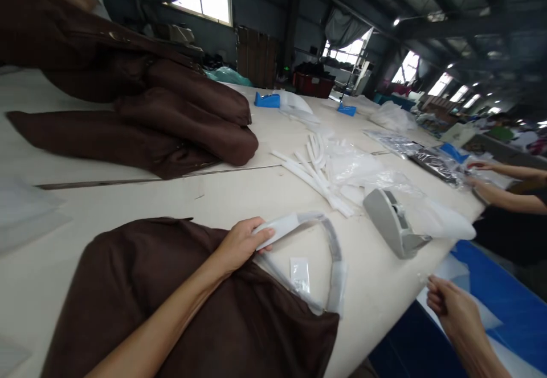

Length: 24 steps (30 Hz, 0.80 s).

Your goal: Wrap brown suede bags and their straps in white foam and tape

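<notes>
A dark brown bag (183, 304) lies on the table in front of me. Its curved handle (331, 235) is covered in clear plastic, with white foam wraps (280, 230) around parts of it. My left hand (245, 238) is closed around the foam-wrapped handle at its left side. Off the table's right edge, my right hand (453, 307) pinches a small translucent piece (423, 279) that looks like clear tape. Above that hand stands a grey tape dispenser (391, 224). A small white packet (299, 275) shows inside the handle loop.
More brown bags (171, 116) lie across the table at the far left, near another person's arm. White foam strips (318, 179) and plastic sheets are piled mid-table. Blue dispensers (267, 100) stand farther back. At right, a co-worker's hands (481, 173) touch plastic-wrapped goods.
</notes>
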Each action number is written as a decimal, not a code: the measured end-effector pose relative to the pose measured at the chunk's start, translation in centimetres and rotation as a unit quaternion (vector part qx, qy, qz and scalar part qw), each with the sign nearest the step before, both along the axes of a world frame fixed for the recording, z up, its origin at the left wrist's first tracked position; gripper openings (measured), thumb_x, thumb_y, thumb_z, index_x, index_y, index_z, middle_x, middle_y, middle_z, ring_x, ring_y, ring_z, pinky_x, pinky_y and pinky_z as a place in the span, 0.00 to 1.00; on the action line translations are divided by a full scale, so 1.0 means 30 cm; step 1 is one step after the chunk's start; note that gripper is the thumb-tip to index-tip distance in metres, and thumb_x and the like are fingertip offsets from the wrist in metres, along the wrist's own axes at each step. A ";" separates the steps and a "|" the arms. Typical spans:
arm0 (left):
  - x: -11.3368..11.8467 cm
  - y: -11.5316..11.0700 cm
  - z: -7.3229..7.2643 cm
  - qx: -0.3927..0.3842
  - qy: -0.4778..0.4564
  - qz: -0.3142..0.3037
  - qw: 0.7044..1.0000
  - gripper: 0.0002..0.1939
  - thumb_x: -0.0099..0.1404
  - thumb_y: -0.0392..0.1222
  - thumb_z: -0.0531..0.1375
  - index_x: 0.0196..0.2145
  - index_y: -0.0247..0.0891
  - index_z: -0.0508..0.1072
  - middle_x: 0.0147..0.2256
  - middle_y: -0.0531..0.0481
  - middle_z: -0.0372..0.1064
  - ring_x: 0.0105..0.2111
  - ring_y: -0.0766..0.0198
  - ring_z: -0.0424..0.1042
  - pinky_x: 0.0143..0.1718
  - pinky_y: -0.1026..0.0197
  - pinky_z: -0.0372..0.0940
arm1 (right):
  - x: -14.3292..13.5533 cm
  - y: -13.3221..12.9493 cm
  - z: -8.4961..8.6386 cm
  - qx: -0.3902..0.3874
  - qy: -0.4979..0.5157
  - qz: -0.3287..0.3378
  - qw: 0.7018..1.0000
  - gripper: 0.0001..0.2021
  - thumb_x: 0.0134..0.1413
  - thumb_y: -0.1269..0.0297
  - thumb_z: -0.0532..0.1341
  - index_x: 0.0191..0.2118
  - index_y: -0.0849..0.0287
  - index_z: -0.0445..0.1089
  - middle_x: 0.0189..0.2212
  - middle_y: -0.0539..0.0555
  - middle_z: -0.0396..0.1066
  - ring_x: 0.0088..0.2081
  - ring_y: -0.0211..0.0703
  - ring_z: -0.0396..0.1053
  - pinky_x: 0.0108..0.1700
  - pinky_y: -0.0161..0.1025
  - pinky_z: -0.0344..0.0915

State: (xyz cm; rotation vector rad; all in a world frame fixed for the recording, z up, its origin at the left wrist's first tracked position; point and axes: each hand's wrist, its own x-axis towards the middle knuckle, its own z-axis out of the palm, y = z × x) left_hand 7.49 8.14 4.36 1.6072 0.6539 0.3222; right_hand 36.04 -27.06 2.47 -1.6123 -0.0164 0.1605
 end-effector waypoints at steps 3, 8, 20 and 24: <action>0.008 0.008 -0.010 0.014 0.003 -0.005 1.000 0.22 0.55 0.62 0.61 0.29 0.37 0.71 0.23 0.51 0.73 0.23 0.62 0.66 0.27 0.62 0.57 | -0.128 0.083 0.091 0.051 0.033 0.113 0.992 0.16 0.35 0.58 0.75 0.24 0.61 0.69 0.16 0.47 0.60 0.17 0.30 0.54 0.18 0.29 0.51; 0.006 -0.003 -0.004 0.008 0.000 0.002 1.000 0.22 0.55 0.61 0.62 0.31 0.37 0.72 0.23 0.51 0.73 0.23 0.62 0.66 0.27 0.62 0.58 | -0.358 0.402 0.228 0.165 0.008 0.336 0.927 0.12 0.53 0.57 0.68 0.28 0.58 0.67 0.16 0.46 0.60 0.21 0.33 0.56 0.24 0.32 0.53; -0.009 -0.015 0.002 -0.001 -0.036 0.006 0.999 0.20 0.59 0.58 0.61 0.30 0.36 0.71 0.23 0.53 0.69 0.23 0.65 0.65 0.27 0.64 0.58 | -0.585 0.768 0.011 0.133 0.158 0.401 0.892 0.21 0.45 0.50 0.71 0.23 0.60 0.64 0.16 0.46 0.66 0.16 0.30 0.56 0.19 0.30 0.52; -0.009 -0.013 0.003 -0.023 -0.031 0.005 0.999 0.19 0.58 0.58 0.62 0.30 0.36 0.70 0.24 0.52 0.71 0.24 0.65 0.65 0.28 0.64 0.58 | -0.583 0.765 0.003 0.119 0.182 0.401 0.890 0.23 0.43 0.47 0.72 0.22 0.60 0.64 0.15 0.46 0.65 0.15 0.29 0.56 0.17 0.30 0.52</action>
